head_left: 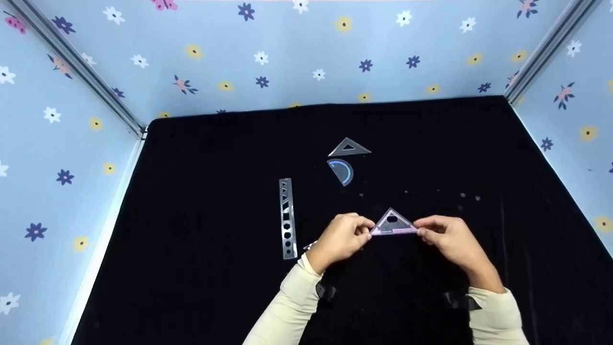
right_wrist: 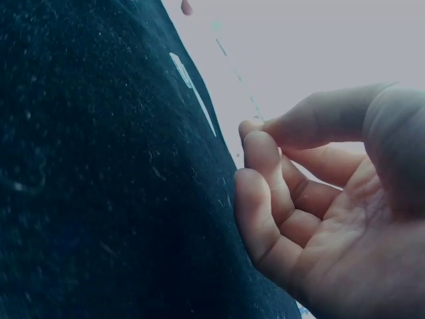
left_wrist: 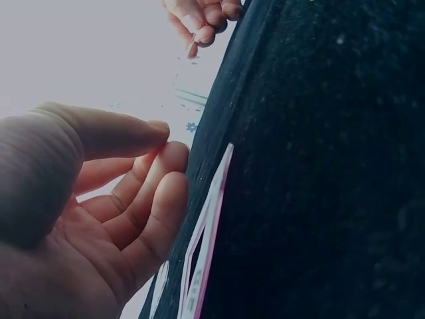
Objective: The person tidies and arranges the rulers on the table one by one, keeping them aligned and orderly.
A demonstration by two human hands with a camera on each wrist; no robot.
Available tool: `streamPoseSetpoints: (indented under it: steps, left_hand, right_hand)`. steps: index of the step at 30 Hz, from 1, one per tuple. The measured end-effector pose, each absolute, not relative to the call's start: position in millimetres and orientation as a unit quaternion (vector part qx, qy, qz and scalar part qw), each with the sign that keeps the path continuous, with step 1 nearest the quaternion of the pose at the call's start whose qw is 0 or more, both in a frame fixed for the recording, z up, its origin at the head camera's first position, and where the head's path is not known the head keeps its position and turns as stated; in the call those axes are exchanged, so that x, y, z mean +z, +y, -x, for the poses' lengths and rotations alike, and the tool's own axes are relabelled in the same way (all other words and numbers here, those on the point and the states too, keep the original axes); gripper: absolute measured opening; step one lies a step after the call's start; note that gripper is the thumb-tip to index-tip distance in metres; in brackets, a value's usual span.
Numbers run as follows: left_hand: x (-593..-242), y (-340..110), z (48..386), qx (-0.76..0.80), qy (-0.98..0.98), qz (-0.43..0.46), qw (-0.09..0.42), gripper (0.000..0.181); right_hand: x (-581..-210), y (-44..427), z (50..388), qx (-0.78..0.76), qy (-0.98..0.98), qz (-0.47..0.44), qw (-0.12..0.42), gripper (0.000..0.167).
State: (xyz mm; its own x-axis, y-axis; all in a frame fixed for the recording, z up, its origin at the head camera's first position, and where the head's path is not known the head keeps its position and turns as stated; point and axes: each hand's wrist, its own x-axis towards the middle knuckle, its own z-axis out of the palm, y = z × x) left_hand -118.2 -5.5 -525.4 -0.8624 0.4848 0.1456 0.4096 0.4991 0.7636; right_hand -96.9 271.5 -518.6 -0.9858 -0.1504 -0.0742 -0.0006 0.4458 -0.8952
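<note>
A clear set square with pink markings (head_left: 395, 231) is held up between both hands, its peak pointing away from me. My left hand (head_left: 341, 238) pinches its left corner between thumb and fingers. At the right corner, my right hand (head_left: 450, 239) pinches it the same way. The right wrist view shows this set square (right_wrist: 236, 76) nearly edge-on, as a thin line. Below the left hand lies another flat piece with a pink edge (left_wrist: 211, 232), mostly hidden by that hand in the head view (head_left: 310, 246).
Left of the hands, a clear ruler with cut-out shapes (head_left: 287, 218) lies on the black cloth (head_left: 215, 201). Farther back are a clear set square (head_left: 339, 151) and a protractor with a blue arc (head_left: 341, 172). Flower-patterned blue walls (head_left: 287, 38) border the cloth at the back and sides.
</note>
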Motion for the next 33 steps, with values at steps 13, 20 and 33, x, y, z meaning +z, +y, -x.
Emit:
streamPoseSetpoints:
  steps: [13, 20, 33]
  left_hand:
    - [-528.8, 1.0, 113.9, 0.367, 0.888, -0.278, -0.002, 0.022]
    - [-530.1, 1.4, 111.1, 0.35, 0.892, -0.285, -0.007, 0.024]
    - [-532.2, 1.9, 110.7, 0.362, 0.886, -0.288, -0.011, 0.03]
  right_hand:
    - [-516.2, 275.4, 96.1, -0.476, 0.875, 0.056, 0.07, 0.016]
    - [-519.3, 275.7, 94.7, -0.466, 0.88, 0.059, 0.074, 0.014]
    - [-520.6, 276.0, 95.1, -0.448, 0.888, 0.072, 0.068, 0.013]
